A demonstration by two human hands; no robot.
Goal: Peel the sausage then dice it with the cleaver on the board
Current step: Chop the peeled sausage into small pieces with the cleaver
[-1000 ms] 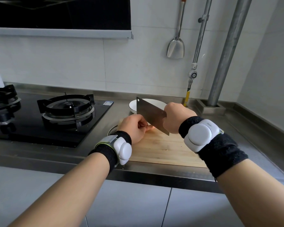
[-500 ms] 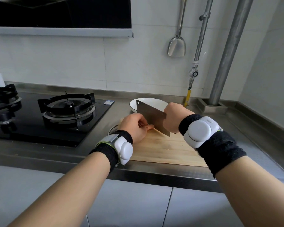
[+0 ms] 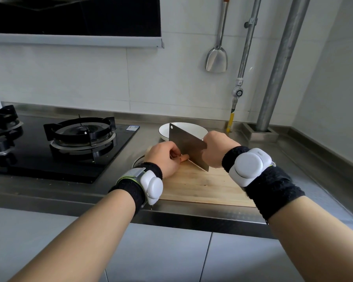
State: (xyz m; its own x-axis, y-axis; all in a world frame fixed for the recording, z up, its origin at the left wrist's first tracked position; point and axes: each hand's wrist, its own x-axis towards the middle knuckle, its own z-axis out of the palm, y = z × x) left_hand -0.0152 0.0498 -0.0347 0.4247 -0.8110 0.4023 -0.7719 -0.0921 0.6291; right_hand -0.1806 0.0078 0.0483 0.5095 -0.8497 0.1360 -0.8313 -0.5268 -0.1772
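Sausage (image 3: 184,158): centre frame, on the board's (image 3: 202,186) far left; pink end against the cleaver (image 3: 186,146).
Left hand (image 3: 163,159): fingers curled, clamped on the sausage.
Cleaver: tilted, edge down; I see it slightly lower than a second ago.
Right hand (image 3: 218,149): fingers wrapped round the hidden handle.
Bowl (image 3: 165,131): white, behind the blade.
Writing: hob sticker (image 3: 133,128), too small for me to read.

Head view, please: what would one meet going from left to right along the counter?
Far-left burner → second burner → left hand, holding the sausage → cleaver → right hand → steel pipe's base. The bowl overlaps the cleaver, so it is omitted.
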